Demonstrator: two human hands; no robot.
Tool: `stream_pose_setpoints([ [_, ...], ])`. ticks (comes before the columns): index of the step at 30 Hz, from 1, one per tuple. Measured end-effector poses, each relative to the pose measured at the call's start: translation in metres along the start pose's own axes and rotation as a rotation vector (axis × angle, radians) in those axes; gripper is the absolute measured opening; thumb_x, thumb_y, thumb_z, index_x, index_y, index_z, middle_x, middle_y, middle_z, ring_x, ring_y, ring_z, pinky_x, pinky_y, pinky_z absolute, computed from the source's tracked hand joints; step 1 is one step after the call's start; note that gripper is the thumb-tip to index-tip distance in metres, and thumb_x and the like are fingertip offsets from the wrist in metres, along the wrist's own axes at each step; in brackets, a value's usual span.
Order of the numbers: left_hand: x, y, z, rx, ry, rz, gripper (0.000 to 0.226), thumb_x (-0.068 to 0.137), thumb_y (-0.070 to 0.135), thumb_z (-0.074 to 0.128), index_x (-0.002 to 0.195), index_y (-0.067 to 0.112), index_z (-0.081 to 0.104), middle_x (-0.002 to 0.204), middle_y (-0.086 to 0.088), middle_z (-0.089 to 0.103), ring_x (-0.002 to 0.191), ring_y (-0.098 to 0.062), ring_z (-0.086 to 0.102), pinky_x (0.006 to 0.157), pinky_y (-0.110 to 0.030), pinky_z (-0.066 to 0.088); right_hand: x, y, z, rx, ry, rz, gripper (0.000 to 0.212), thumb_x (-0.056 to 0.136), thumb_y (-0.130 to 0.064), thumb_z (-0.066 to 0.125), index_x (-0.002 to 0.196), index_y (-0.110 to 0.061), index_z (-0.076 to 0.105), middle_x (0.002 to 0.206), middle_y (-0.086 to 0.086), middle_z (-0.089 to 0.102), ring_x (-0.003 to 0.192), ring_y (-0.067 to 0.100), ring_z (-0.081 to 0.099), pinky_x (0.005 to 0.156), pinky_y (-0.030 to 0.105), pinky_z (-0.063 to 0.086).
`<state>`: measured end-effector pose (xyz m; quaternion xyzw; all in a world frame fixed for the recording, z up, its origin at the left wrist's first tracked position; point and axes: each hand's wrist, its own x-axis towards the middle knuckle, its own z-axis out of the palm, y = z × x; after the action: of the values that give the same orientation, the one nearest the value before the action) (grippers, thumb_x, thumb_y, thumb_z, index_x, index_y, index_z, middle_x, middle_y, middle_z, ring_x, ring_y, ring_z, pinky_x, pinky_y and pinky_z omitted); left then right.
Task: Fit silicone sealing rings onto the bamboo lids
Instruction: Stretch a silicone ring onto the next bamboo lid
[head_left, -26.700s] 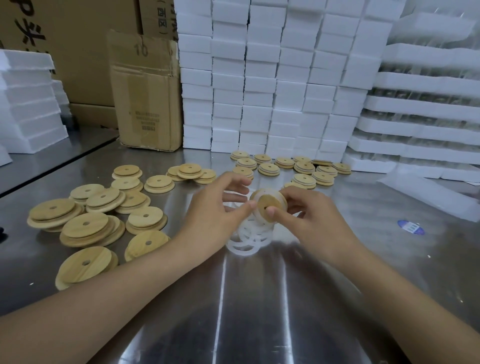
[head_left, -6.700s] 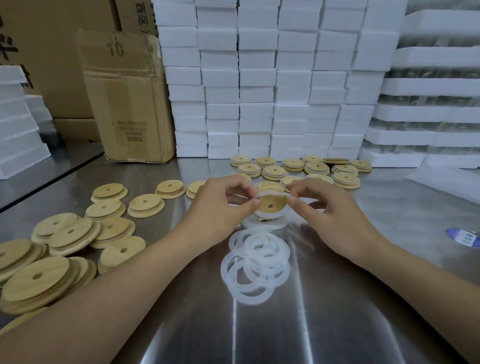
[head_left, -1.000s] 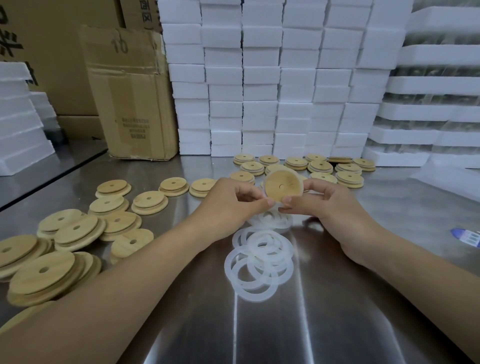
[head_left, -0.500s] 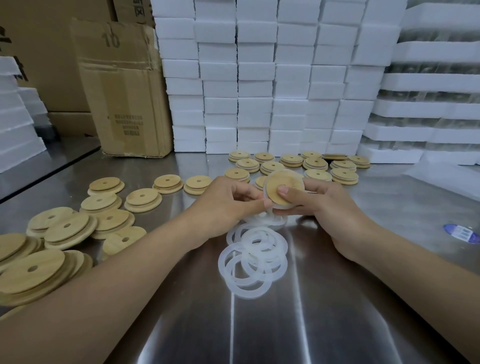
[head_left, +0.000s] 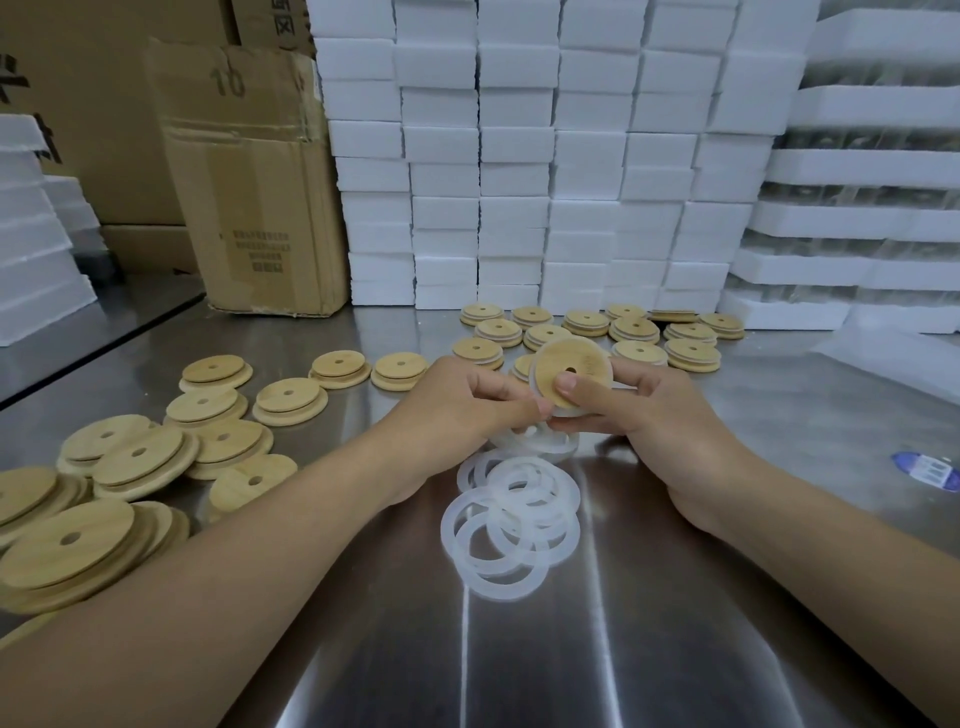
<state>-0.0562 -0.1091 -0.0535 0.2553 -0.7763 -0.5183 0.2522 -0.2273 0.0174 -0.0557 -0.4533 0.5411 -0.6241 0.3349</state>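
Moved since a second ago: the right thumb has been slid from the lower rim of the bamboo lid (head_left: 587, 358) onto its face.

The lid is held tilted above the table (head_left: 649, 634), just beyond the heap of loose silicone rings (head_left: 511, 525), and a translucent sealing ring (head_left: 569, 413) is seen round its rim. It is gripped by the right hand (head_left: 660, 431), whose fingers (head_left: 626, 370) are curled behind it while the thumb is pressed beside the centre hole. Its lower edge is pinched by the curled fingers (head_left: 498, 387) of the left hand (head_left: 457, 410). Bare lids (head_left: 223, 441) are scattered and stacked at the left. Ringed lids (head_left: 634, 330) are grouped at the back, before white foam blocks (head_left: 519, 156) and a cardboard box (head_left: 249, 182).
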Motion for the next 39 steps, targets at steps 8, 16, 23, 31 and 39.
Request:
stream_pose_setpoints([
  [8, 0.0, 0.003, 0.001, -0.013, -0.032, -0.039, 0.007, 0.091, 0.033, 0.084, 0.09, 0.029, 0.089, 0.087, 0.006, 0.082, 0.08, 0.0, 0.071, 0.069, -0.008, 0.051, -0.001, 0.0, 0.003, 0.007, 0.034, -0.007, 0.023, 0.095, -0.022, 0.077, 0.115, -0.012, 0.081, 0.108, 0.009, 0.082, 0.099, 0.026, 0.08, 0.08, 0.014, 0.057],
  [16, 0.003, 0.0, -0.002, -0.007, -0.048, -0.033, 0.008, 0.09, 0.037, 0.084, 0.088, 0.03, 0.088, 0.079, 0.009, 0.077, 0.072, 0.004, 0.064, 0.067, -0.007, 0.048, 0.002, 0.003, 0.0, 0.045, 0.029, 0.017, 0.024, 0.096, -0.026, 0.075, 0.114, -0.012, 0.081, 0.11, 0.012, 0.081, 0.103, 0.028, 0.079, 0.096, 0.027, 0.06],
  [23, 0.002, -0.002, -0.004, -0.097, -0.006, -0.051, 0.014, 0.086, 0.034, 0.088, 0.089, 0.02, 0.088, 0.084, 0.004, 0.081, 0.072, 0.004, 0.069, 0.06, -0.007, 0.047, 0.006, 0.007, -0.002, -0.043, 0.007, 0.055, 0.027, 0.099, -0.035, 0.071, 0.11, -0.013, 0.083, 0.11, 0.01, 0.081, 0.104, 0.028, 0.079, 0.114, 0.046, 0.047],
  [31, 0.002, -0.002, -0.007, -0.209, 0.059, -0.066, 0.02, 0.081, 0.026, 0.092, 0.096, 0.016, 0.084, 0.089, -0.001, 0.081, 0.078, -0.005, 0.072, 0.057, -0.009, 0.047, 0.009, 0.009, -0.01, -0.027, -0.052, 0.039, 0.037, 0.098, -0.04, 0.065, 0.11, -0.01, 0.083, 0.111, 0.016, 0.08, 0.105, 0.032, 0.077, 0.108, 0.045, 0.051],
  [39, -0.002, 0.003, -0.011, -0.172, 0.016, 0.005, 0.043, 0.083, 0.025, 0.091, 0.12, 0.042, 0.077, 0.107, 0.003, 0.082, 0.089, 0.0, 0.071, 0.07, -0.017, 0.05, 0.007, 0.01, -0.009, -0.047, -0.066, -0.035, 0.039, 0.092, -0.032, 0.071, 0.125, -0.01, 0.071, 0.107, 0.015, 0.081, 0.094, 0.033, 0.079, 0.086, 0.027, 0.062],
])
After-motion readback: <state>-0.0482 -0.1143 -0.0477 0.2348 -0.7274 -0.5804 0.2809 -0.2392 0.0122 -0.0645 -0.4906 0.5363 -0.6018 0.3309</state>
